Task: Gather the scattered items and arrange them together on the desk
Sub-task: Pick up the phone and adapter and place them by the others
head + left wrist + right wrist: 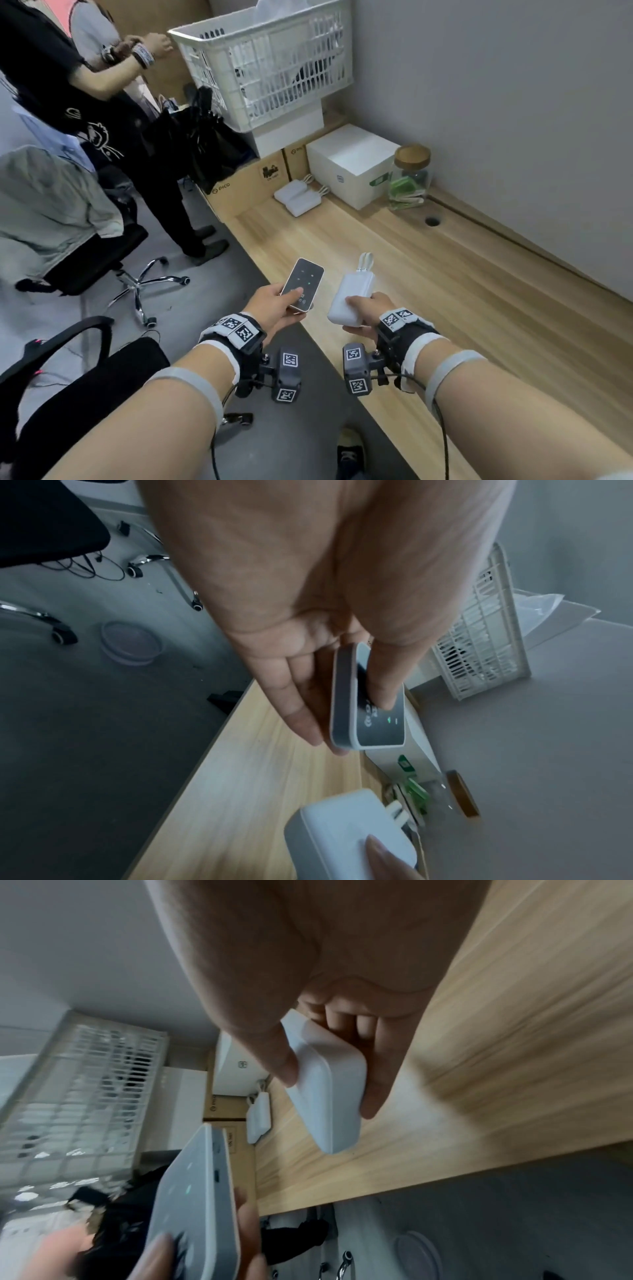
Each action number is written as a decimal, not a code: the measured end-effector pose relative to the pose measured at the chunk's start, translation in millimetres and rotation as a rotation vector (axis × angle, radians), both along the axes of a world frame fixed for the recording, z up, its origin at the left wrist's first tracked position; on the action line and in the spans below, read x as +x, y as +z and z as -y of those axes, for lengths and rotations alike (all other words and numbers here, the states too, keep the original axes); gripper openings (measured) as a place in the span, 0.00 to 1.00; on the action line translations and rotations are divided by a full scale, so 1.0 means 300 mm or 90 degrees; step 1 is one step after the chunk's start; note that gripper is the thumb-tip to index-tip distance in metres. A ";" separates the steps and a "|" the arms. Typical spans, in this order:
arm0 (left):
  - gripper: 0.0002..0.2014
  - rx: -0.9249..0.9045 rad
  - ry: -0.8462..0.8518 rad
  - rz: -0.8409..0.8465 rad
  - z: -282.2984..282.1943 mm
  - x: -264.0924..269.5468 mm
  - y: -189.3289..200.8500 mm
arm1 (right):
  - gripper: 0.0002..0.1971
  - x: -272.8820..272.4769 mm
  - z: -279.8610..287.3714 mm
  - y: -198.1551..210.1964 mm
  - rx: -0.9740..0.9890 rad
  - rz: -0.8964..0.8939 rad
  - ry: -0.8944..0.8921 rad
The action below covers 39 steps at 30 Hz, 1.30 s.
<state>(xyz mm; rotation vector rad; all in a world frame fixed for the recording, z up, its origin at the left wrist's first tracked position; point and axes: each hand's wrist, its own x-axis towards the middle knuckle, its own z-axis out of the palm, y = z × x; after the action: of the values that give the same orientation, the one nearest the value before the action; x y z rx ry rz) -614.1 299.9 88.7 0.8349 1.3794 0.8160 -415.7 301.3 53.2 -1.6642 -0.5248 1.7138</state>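
My left hand (274,301) holds a flat black-faced device (303,284) with small green lights, thumb on its face, just off the desk's left edge. The left wrist view shows that device (368,707) pinched between thumb and fingers. A white power bank (352,296) with a looped cable sits in the grip of my right hand (368,313), above the wooden desk (462,308). From the right wrist, the power bank (329,1085) appears clamped between thumb and fingers. Two more white power banks (299,198) lie side by side at the desk's far end.
A white box (352,164), a cork-lidded glass jar (409,181) with green items, cardboard boxes (239,186) and a white laundry basket (270,68) crowd the far end. A person (85,96) stands left beside office chairs (85,246). A cable hole (432,221) pierces the desk.
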 end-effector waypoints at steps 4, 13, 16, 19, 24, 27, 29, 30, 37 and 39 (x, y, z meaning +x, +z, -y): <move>0.11 -0.023 0.023 -0.047 -0.220 -0.125 -0.011 | 0.19 -0.064 -0.215 -0.039 -0.049 0.042 0.030; 0.13 -0.090 -0.031 -0.081 -0.664 -0.284 -0.078 | 0.31 -0.169 -0.614 -0.167 -0.106 0.145 -0.003; 0.12 -0.102 -0.087 -0.067 -0.827 -0.320 -0.118 | 0.30 -0.210 -0.752 -0.171 -0.124 0.157 -0.034; 0.13 -0.108 -0.134 -0.044 -1.023 -0.358 -0.170 | 0.28 -0.263 -0.904 -0.194 -0.121 0.213 -0.035; 0.15 -0.134 -0.216 -0.042 -1.329 -0.412 -0.240 | 0.27 -0.358 -1.142 -0.224 -0.143 0.291 -0.033; 0.20 -0.173 -0.244 -0.020 -1.449 -0.424 -0.277 | 0.26 -0.397 -1.249 -0.242 -0.165 0.315 -0.027; 0.22 -0.194 -0.262 -0.005 -1.500 -0.429 -0.300 | 0.25 -0.412 -1.308 -0.261 -0.181 0.328 -0.051; 0.22 -0.203 -0.272 0.004 -1.522 -0.428 -0.311 | 0.25 -0.416 -1.331 -0.269 -0.191 0.334 -0.058; 0.20 -0.244 -0.350 0.035 -1.598 -0.381 -0.338 | 0.09 -0.419 -1.399 -0.270 -0.172 0.366 -0.118; 0.20 -0.247 -0.367 0.046 -1.606 -0.355 -0.341 | 0.11 -0.417 -1.396 -0.271 -0.143 0.364 -0.196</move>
<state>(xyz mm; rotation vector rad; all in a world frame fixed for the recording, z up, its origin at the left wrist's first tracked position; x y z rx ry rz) -720.5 781.7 -13.7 0.8243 1.0978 0.1245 -540.7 720.0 -28.2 -2.2769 -0.3103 1.0962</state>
